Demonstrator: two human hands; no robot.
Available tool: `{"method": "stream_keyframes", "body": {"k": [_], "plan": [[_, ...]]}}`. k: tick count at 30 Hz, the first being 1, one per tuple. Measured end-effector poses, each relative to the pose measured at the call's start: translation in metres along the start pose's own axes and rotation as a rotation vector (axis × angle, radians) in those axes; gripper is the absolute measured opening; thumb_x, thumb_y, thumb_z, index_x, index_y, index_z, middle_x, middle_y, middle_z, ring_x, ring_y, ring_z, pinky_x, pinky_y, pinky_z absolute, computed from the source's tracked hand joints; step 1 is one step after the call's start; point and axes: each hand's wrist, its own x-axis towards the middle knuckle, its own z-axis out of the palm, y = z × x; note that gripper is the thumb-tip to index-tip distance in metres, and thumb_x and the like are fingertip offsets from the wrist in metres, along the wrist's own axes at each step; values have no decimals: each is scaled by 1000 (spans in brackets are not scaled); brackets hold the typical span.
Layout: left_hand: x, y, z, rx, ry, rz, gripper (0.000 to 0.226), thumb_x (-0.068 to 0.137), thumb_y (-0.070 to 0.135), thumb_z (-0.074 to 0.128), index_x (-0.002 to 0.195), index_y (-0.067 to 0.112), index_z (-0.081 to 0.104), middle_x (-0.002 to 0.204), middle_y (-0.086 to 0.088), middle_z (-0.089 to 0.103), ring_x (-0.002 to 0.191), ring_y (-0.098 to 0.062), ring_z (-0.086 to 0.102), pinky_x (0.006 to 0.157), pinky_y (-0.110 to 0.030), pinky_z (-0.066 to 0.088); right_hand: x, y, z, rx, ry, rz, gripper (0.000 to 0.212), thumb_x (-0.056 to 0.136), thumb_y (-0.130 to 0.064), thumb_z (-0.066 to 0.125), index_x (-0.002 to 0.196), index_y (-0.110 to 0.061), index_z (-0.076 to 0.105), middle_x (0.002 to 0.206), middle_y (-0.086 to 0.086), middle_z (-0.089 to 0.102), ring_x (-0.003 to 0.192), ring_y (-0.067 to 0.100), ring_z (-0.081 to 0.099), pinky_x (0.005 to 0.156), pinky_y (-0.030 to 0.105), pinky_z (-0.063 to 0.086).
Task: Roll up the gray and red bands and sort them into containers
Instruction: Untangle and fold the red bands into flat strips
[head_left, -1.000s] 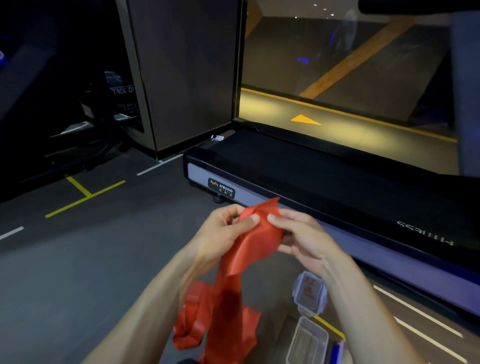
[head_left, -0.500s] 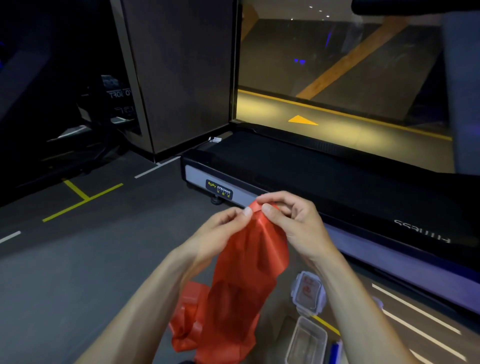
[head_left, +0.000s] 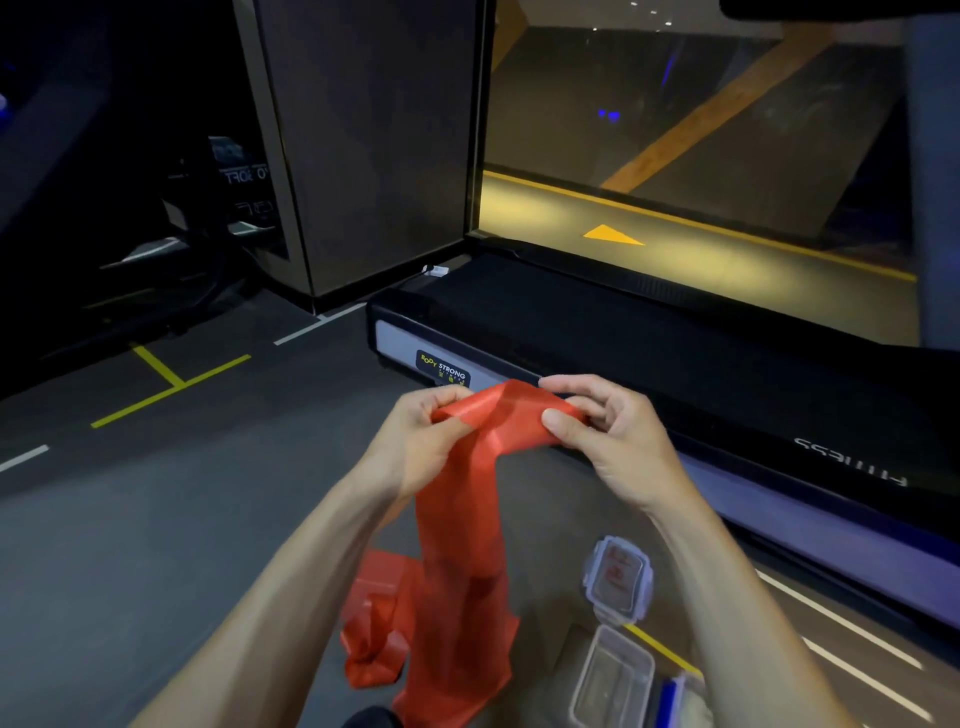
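A long red band (head_left: 462, 540) hangs from both my hands and piles in folds on the gray floor below. My left hand (head_left: 415, 436) pinches its top left corner. My right hand (head_left: 602, 431) grips the top right corner between thumb and fingers, so the upper edge is stretched flat between them. On the floor at lower right stands an open clear container (head_left: 613, 675). Its lid (head_left: 618, 577) lies just beyond it. No gray band is in view.
A black treadmill deck (head_left: 649, 358) with a "Body Strong" label runs across right behind my hands. A blue-edged object (head_left: 670, 696) lies by the container. A dark wall panel (head_left: 363, 145) and dim gym equipment stand at the left. Yellow and white lines mark the floor.
My hands have moved apart, and the band's top edge, bunched between my fingertips before, is now spread wide and flat. The hanging part has straightened.
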Motion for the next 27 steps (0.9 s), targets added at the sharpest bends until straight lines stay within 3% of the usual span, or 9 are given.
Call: {"method": "stream_keyframes", "body": {"k": [4, 7, 10, 13, 15, 17, 19, 22, 27], "plan": [[-3, 4, 1, -117, -14, -63, 35, 97, 36, 59, 84, 6, 73, 75, -14, 67, 61, -22, 59, 57, -27, 48, 0, -2, -2, -39, 32, -38, 17, 91, -1, 74, 102, -14, 76, 99, 3, 79, 92, 15, 72, 80, 32, 57], [-3, 4, -1, -165, -84, -50, 48, 92, 39, 60, 92, -8, 69, 81, -19, 67, 72, -27, 61, 64, -31, 50, 0, 0, -3, -100, 85, -60, 11, 89, -5, 76, 92, -16, 77, 93, 5, 77, 87, 14, 69, 82, 33, 54], [-5, 3, 0, -154, -138, -29, 45, 97, 35, 57, 95, -9, 69, 87, -22, 69, 80, -31, 64, 72, -34, 52, 1, 2, 2, -297, 216, -130, 15, 86, -17, 82, 87, -32, 78, 94, -5, 65, 92, 10, 63, 85, 31, 49], [-7, 4, 3, -55, -151, 28, 37, 101, 29, 56, 90, -2, 73, 84, -14, 74, 74, -22, 67, 69, -29, 54, 0, -3, 7, -373, 353, -178, 14, 86, -22, 81, 84, -36, 78, 69, -11, 50, 66, 4, 51, 68, 23, 41], [-6, 2, 5, -4, -136, 95, 27, 101, 20, 57, 92, -1, 73, 83, -7, 75, 74, -16, 68, 69, -26, 53, -2, -10, 10, -344, 368, -178, 11, 89, -21, 79, 85, -31, 78, 55, -5, 43, 53, 4, 42, 59, 24, 38], [-6, 3, 6, 11, -89, 143, 16, 97, 11, 63, 93, -1, 73, 80, -5, 75, 70, -12, 66, 67, -23, 51, -4, -14, 10, -361, 370, -174, 8, 91, -22, 76, 87, -29, 77, 51, 0, 49, 49, 10, 49, 58, 29, 44], [-5, 2, 3, 48, -13, 168, 13, 91, 11, 72, 86, -1, 71, 73, -15, 71, 65, -15, 61, 63, -24, 48, -7, -18, 9, -360, 374, -143, 8, 93, -23, 73, 89, -28, 77, 47, -1, 57, 49, 16, 61, 63, 34, 54], [-2, 1, -2, 86, 80, 199, 14, 85, 13, 80, 80, 3, 71, 72, -27, 68, 60, -21, 56, 57, -23, 49, -10, -21, 5, -370, 392, -75, 10, 94, -23, 71, 89, -29, 77, 42, 3, 55, 42, 19, 62, 61, 35, 58], [-2, -1, -2, 88, -34, 203, 23, 96, 9, 66, 85, -10, 64, 69, -13, 66, 63, -19, 58, 62, -27, 51, -11, -18, 2, -338, 360, 20, 14, 98, -20, 66, 90, -27, 75, 66, -2, 74, 52, 18, 71, 61, 36, 59]]}}
